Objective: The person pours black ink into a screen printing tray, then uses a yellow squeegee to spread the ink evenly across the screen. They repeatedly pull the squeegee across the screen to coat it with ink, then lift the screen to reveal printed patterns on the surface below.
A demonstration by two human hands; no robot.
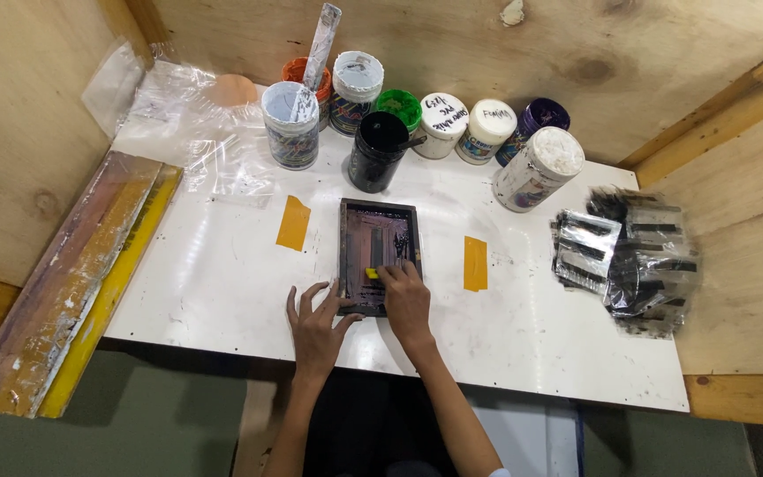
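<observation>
A small dark-framed printing screen [378, 221] lies flat in the middle of the white table [222, 283]. My left hand [318, 324] rests with fingers spread on the table, its fingertips pressing the frame's near left corner. My right hand [405, 296] is inside the frame on its mesh, fingers closed on a small yellow squeegee [373, 273]. A strip of orange tape [293, 223] sits left of the frame and another strip of orange tape [475, 263] sits right of it.
Several ink jars stand along the back: a black jar [376, 150], a white jar [290, 124], a tilted white jar [536, 168]. A pile of dark plastic-wrapped pieces [629, 261] lies at the right. Wooden boards [72, 274] lean at left. Plywood walls enclose the table.
</observation>
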